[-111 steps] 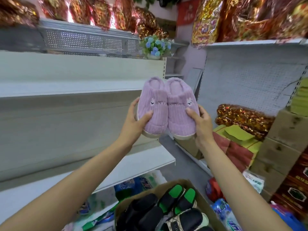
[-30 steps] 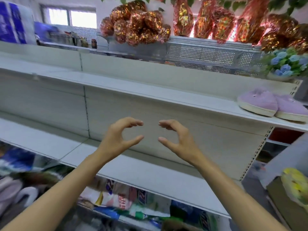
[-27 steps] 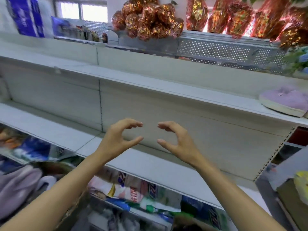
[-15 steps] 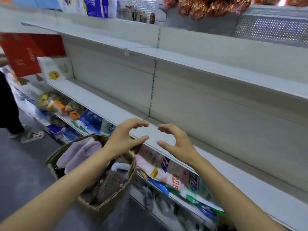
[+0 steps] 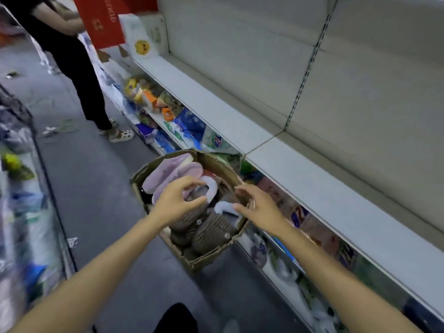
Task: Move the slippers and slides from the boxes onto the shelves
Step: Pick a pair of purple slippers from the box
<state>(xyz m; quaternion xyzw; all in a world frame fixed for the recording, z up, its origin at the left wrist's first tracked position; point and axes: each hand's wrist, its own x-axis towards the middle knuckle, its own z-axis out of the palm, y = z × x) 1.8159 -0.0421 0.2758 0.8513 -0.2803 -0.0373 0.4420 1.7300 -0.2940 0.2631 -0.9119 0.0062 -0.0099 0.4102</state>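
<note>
A cardboard box (image 5: 208, 258) sits on the grey floor against the shelving. It holds a pair of lilac plush slippers (image 5: 168, 173) at its far end and brown ribbed slippers (image 5: 211, 231) at its near end. Both my hands hover just above the box with curled, spread fingers and hold nothing. My left hand (image 5: 176, 200) is over the lilac pair; my right hand (image 5: 258, 207) is over the box's right edge. A long white shelf (image 5: 312, 188) runs along the right, bare where I see it.
A person in black trousers (image 5: 79, 68) stands in the aisle beyond the box. Packaged goods (image 5: 168, 116) fill the bottom shelf. A red carton (image 5: 103, 22) and a white box (image 5: 144, 34) stand at the shelf's far end. Another rack of goods (image 5: 21, 200) lines the left.
The lilac pair I was holding now rests on the upper shelf, out of view. My view has swung left and down to the box, and both empty hands have come over it.
</note>
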